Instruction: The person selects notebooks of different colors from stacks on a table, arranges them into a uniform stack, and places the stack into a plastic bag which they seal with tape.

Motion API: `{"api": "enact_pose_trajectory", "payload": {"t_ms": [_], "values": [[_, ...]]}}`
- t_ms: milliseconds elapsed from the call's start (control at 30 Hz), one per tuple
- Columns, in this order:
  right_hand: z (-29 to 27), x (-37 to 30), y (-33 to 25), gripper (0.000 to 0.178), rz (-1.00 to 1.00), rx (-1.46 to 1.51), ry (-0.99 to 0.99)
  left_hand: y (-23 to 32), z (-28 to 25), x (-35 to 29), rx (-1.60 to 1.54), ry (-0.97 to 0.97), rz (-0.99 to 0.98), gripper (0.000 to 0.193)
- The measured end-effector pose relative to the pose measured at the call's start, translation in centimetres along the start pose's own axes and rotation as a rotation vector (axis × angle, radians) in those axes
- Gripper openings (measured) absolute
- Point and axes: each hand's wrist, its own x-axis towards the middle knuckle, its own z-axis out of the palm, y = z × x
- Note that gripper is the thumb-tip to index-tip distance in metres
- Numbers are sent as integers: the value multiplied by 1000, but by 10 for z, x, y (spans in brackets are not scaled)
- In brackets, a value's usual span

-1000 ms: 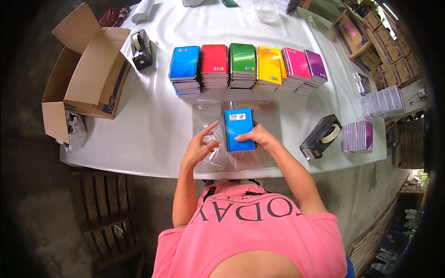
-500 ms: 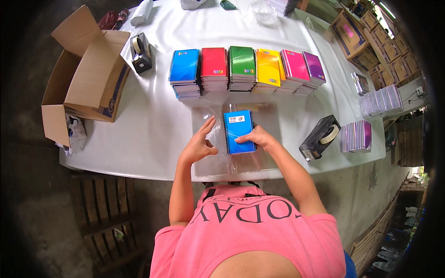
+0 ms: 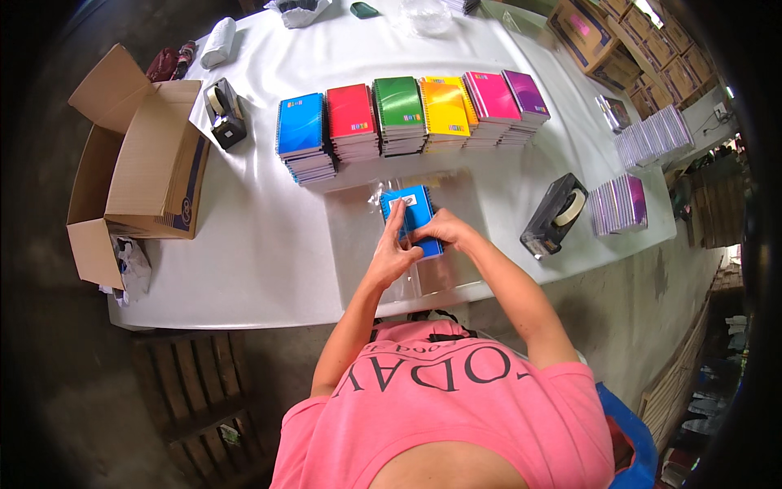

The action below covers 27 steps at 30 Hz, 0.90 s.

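A blue spiral-bound notebook with a white label lies on clear plastic sheeting in front of me, perhaps with others beneath it. My right hand grips its right side, thumb across the cover. Stretched fingers of my left hand lie over the notebook's left part, tips on the label, thumb near its lower edge. Beyond stand stacks of notebooks: blue, red, green, yellow, pink and purple.
One black tape dispenser stands at right, another at far left. An opened cardboard box occupies the table's left end. Purple notebooks and another row sit at the right edge. Cartons are piled behind.
My left hand has moved right and onto the blue notebook, where it was apart before. The right hand keeps hold of the notebook. The whole view has shifted and turned slightly.
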Motion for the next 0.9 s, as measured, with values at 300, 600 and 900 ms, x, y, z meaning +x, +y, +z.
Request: {"api": "enact_pose_trajectory", "payload": {"t_ms": [300, 600, 900], "values": [[16, -18, 14, 108, -214, 333, 22, 27, 2, -2, -217, -135, -108, 121], [16, -9, 23, 106, -260, 70, 98, 6, -44, 24, -178, -102, -41, 89], [13, -8, 32, 108, -294, 55, 63, -11, -83, 133, 238, -277, -17, 30]]}}
